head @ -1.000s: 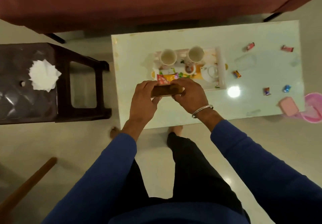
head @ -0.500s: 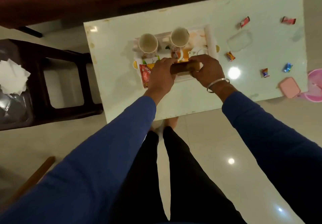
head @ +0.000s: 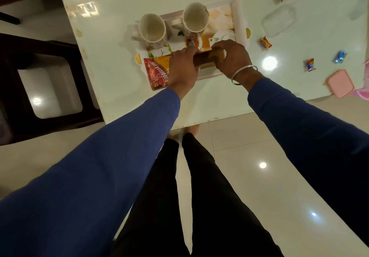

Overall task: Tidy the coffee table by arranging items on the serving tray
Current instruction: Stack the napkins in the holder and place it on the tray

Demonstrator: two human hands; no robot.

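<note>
Left hand (head: 180, 69) and right hand (head: 232, 56): each grip clamped on 1 end of brown box (head: 206, 58), held over serving tray (head: 238, 19) on counter (head: 111, 56). 2 mugs (head: 152, 28) upright on tray. Red snack packet (head: 157, 72) at tray's near-left corner, overhanging the rim.

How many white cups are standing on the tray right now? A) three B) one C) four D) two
D: two tall white cups stand side by side at the far end of the white flowery serving tray.
</note>
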